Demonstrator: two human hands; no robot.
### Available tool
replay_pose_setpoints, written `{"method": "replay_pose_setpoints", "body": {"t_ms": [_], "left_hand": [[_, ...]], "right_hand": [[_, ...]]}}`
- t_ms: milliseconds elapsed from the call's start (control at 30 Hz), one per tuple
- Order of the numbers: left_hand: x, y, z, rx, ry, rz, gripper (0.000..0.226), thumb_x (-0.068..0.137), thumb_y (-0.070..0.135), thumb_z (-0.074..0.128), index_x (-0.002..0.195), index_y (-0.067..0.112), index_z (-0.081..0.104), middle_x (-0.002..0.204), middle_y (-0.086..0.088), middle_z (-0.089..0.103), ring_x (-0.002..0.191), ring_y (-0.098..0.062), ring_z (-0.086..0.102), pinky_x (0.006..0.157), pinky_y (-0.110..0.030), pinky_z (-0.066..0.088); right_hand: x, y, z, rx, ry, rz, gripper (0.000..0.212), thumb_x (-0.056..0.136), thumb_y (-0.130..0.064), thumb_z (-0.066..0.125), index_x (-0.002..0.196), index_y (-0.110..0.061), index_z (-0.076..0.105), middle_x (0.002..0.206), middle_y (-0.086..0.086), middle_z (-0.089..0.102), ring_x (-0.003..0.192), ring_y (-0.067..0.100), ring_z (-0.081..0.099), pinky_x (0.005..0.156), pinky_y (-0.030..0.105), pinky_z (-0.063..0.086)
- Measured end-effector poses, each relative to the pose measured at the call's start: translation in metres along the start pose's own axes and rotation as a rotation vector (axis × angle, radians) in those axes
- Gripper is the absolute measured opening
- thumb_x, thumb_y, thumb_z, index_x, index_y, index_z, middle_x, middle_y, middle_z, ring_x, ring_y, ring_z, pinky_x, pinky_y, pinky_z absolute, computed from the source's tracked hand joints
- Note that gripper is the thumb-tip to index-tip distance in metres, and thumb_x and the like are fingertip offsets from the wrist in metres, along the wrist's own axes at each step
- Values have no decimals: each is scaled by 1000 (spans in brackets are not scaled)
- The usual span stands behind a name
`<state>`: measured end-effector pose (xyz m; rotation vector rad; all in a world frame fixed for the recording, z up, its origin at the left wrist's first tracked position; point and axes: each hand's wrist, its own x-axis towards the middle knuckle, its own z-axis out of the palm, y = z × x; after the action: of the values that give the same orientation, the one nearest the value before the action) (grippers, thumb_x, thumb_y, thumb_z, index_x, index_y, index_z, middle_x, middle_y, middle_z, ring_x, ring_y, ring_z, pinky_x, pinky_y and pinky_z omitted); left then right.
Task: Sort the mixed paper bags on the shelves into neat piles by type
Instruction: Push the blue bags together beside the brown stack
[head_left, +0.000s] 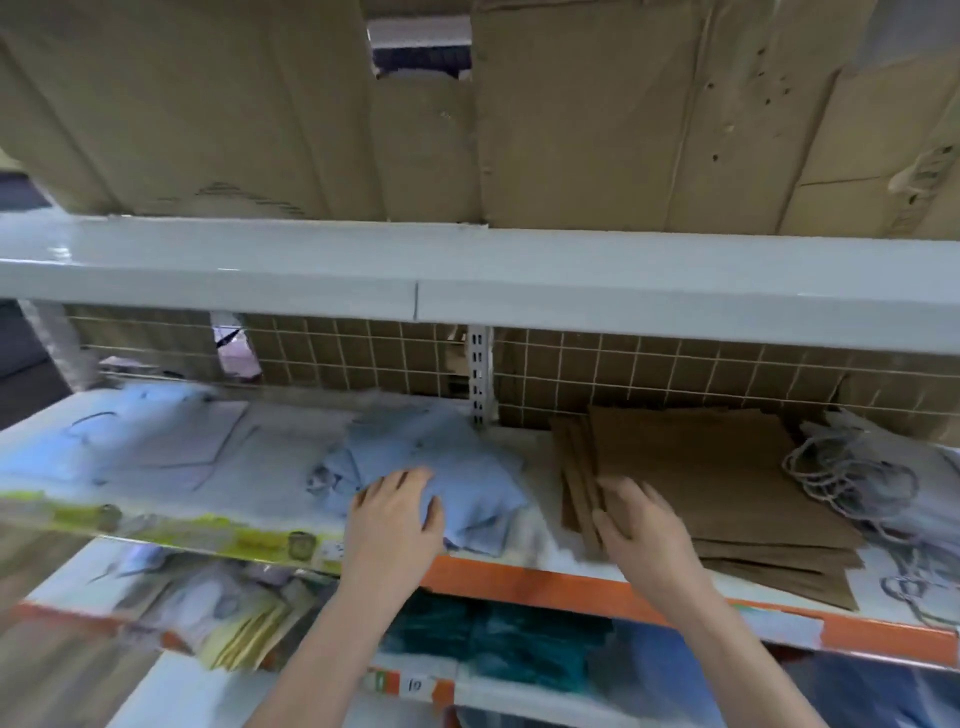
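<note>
On the middle shelf (519, 558), just inside its front edge, a rumpled heap of pale blue bags (441, 467) is covered by the left hand (397, 512); its grip is spread, palm down with fingers curled over the top fold, probably so that the loose, soft-looking sheets are held together for squaring. To the right, past a bare strip of shelf, a fanned pile of flat brown kraft bags (717, 478) is met by the right hand (641, 519), whose grip is also spread, fingers laid flat against the pile's left edge, apparently to push the slipped layers into line. These bags look stiff, matte and sharp-cornered. Toward the right end of the shelf, white bags with twisted cord handles (857, 483) are stacked beside the brown pile. At the left end, larger pale bags (156, 441) lie flat. Motion blur softens the finer details.
</note>
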<state>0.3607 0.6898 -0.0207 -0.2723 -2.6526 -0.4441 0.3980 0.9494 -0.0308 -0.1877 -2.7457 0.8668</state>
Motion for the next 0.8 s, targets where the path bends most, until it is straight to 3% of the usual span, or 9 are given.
{"method": "replay_pose_setpoints", "body": {"t_ms": [233, 400, 800], "left_hand": [[-24, -113, -45, 27, 36, -135, 30, 73, 28, 55, 97, 18, 70, 86, -1, 71, 75, -27, 67, 68, -37, 53], [-26, -172, -62, 7, 51, -276, 25, 82, 21, 66, 107, 19, 68, 101, -2, 70, 94, -29, 65, 83, -42, 47], [11, -275, -67, 11, 55, -482, 45, 85, 39, 39, 119, 22, 63, 117, 1, 65, 109, -26, 59, 93, -38, 37]], "right_hand": [[0, -93, 74, 35, -74, -78, 40, 96, -29, 52, 135, -26, 46, 140, -6, 45, 127, 18, 45, 100, 36, 42], [11, -146, 118, 34, -165, -140, 41, 96, -29, 51, 136, -26, 45, 142, -5, 44, 130, 18, 41, 105, 34, 35], [91, -223, 208, 68, -314, -256, 40, 95, -30, 51, 134, -24, 46, 138, 0, 48, 126, 21, 44, 104, 37, 37]]}}
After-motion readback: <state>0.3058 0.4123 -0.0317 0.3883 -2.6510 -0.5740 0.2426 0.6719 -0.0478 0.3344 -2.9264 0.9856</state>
